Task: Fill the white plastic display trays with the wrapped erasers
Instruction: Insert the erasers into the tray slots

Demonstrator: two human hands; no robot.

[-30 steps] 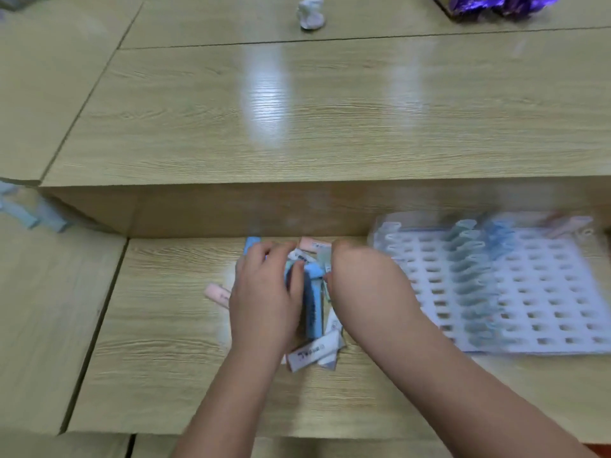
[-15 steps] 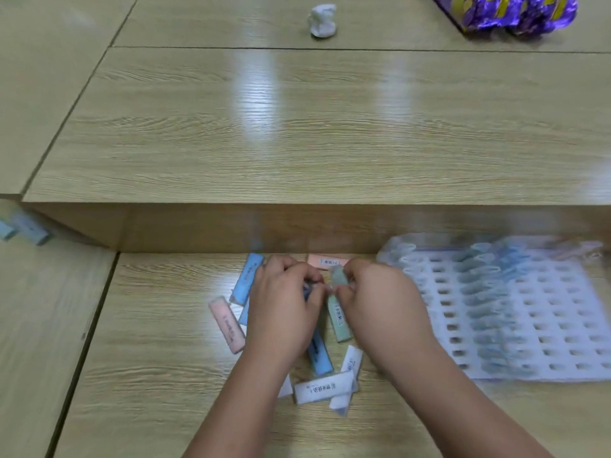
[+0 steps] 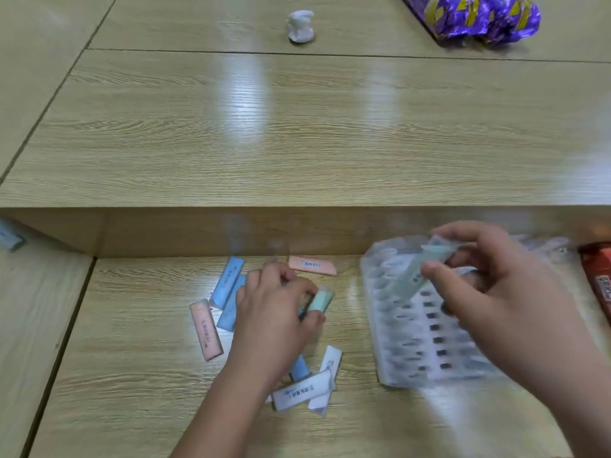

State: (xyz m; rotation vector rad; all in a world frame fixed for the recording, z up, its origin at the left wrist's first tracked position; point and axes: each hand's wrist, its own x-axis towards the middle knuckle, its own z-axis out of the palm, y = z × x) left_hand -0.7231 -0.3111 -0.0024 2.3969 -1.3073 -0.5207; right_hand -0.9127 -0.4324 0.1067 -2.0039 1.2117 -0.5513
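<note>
Right grip (image 3: 489, 285) is clamped on a pale green wrapped eraser (image 3: 426, 269), which is pinched between thumb and fingers and held tilted over the far left part of the white plastic display tray (image 3: 413, 352). Whether the eraser touches the tray cannot be told, since both are blurred. The tray is laid flat on the lower tabletop (image 3: 132, 375), to the right of the loose pile, and its rows of slots are seen only as dark smears.

Left grip (image 3: 274, 312) is curled round a second green eraser (image 3: 322, 300), held just above the pile. Round that hand the loose erasers are scattered: two blue erasers (image 3: 228, 279) lying side by side at the far left, a pink eraser (image 3: 205, 328) beside them, another pink one (image 3: 312, 265) near the step, and two white erasers (image 3: 302, 390) overlapping by the left wrist.

On the raised tabletop beyond the step, a crumpled white lump (image 3: 300, 28) and a purple foil packet (image 3: 472, 18) are set well apart. A red-brown packet (image 3: 598, 276) is cut off by the right edge.
</note>
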